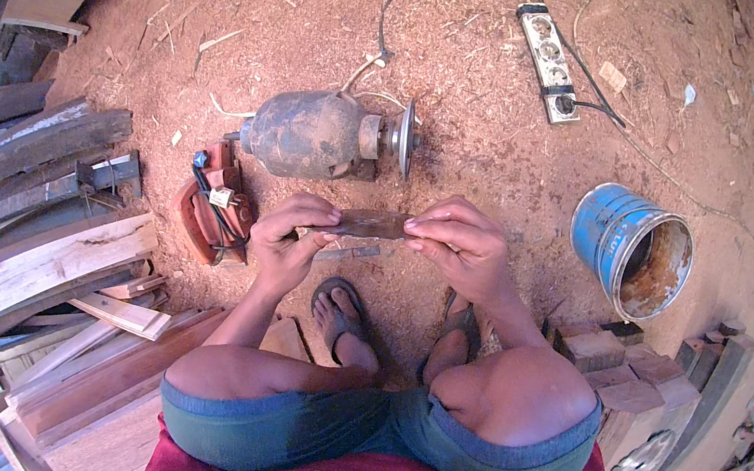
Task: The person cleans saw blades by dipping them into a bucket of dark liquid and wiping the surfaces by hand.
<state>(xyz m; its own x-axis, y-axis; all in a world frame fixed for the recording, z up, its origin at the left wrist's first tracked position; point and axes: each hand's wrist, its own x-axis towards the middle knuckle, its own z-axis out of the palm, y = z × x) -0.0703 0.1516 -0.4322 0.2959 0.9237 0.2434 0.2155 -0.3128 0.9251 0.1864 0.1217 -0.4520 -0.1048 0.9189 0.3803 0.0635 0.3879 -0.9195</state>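
Between my two hands I hold a flat, dark metal strip that looks like a blade [371, 224], level in front of my knees. My left hand [293, 231] pinches its left end, thumb below and fingers above. At its right end, my right hand [461, 245] grips with thumb and fingertips. Just beyond the strip, a dusty bench grinder motor [306, 134] lies on the sawdust-covered ground. Its round disc [406, 139] stands upright on the shaft at the right, apart from the strip. A red-orange power tool [217, 212] with a cord rests left of my left hand.
A white power strip [548, 66] with cables lies at the far right. A rusty blue metal bucket [626, 248] stands tilted on the right. Stacked planks [49, 274] fill the left; wooden blocks [634, 376] and a round saw blade [644, 461] are near my right knee.
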